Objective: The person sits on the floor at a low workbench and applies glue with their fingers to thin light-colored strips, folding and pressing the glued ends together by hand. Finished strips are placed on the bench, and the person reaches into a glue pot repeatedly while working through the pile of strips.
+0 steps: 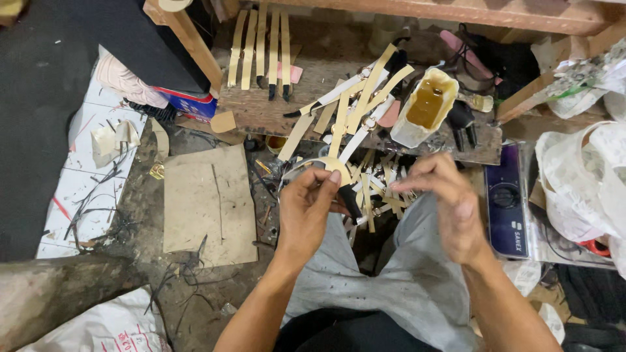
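Note:
My left hand (306,208) pinches a curved tan strap (319,163) with a black end, thumb on top. My right hand (447,202) hovers just to the right with fingers bent, its fingertips near the strap pile; I cannot tell if it holds anything. Below both hands lies a heap of tan and white straps (375,189) on my lap in grey trousers (404,280). More straps (355,104) fan out on the low wooden board (261,111) ahead, beside a cut white plastic container of amber glue (427,104).
Several tan strips (261,49) lie in a row at the board's far end. A cardboard sheet (208,202) lies on the dirty floor to the left. A purple box (505,202) and white plastic bags (580,182) sit to the right. Wooden beams (456,13) frame the top.

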